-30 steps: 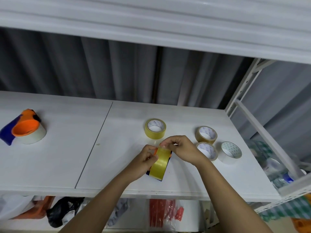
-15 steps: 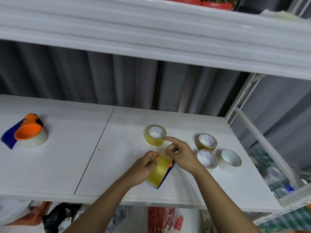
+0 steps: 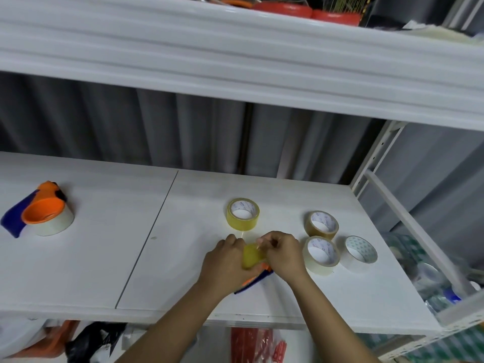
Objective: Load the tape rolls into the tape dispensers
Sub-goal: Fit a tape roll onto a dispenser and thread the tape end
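Low over the white shelf, my left hand and my right hand hold an orange and blue tape dispenser with a yellow tape roll in it. My right fingers pinch at the top of that roll. Another yellow roll lies flat just behind my hands. To the right lie a brown roll, a clear roll and a white roll. A second orange and blue dispenser, holding a pale roll, lies at the far left.
A white upper shelf overhangs the work area, with red items on top. A white metal upright and rail close the right side. Bags and red packets sit below the shelf's front edge. Grey corrugated wall behind.
My hands and the loaded dispenser have come down from a raised position to the shelf surface. My right fingers, lifted off half a second ago, are back on the roll's top.
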A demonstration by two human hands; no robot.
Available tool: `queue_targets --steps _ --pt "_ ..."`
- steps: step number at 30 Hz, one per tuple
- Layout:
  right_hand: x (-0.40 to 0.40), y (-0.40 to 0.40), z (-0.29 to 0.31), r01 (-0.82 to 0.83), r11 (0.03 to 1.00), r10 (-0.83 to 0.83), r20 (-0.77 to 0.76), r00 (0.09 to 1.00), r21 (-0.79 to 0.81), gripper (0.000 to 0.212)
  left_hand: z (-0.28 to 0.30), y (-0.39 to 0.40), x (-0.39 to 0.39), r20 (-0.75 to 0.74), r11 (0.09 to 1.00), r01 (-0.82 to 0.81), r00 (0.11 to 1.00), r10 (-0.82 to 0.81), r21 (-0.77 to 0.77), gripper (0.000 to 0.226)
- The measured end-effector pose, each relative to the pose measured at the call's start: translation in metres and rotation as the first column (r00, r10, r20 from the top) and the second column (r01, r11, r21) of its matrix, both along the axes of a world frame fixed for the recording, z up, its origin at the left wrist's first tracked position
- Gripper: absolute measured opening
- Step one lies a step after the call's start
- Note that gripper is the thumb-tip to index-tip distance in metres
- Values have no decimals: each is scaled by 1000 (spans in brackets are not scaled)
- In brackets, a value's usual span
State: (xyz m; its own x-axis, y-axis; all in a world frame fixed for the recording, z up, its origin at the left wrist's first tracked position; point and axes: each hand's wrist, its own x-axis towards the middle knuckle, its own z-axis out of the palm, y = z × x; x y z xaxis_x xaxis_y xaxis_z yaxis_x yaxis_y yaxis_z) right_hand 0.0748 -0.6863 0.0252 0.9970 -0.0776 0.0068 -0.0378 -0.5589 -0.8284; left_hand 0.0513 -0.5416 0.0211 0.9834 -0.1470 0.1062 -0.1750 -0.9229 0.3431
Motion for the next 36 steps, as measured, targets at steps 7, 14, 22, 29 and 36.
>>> queue_targets --steps 7,14,22,29,36 --pt "2 -4 -12 162 964 -154 -56 986 211 24 2 6 0 -27 999 45 999 -45 -3 57" --pt "9 -16 -15 142 981 -141 -21 990 129 24 7 14 -2 -47 993 107 993 -110 -53 53" --pt "10 -26 -23 197 980 -197 -25 980 16 13 11 21 -2 -64 990 138 988 -140 -37 56" --pt "7 -23 -15 144 987 -140 56 989 -72 23 11 6 4 -115 990 118 987 -109 79 57" --pt "9 -33 -19 76 995 -77 17 997 57 15 6 -14 9 -61 990 112 992 -107 85 45"
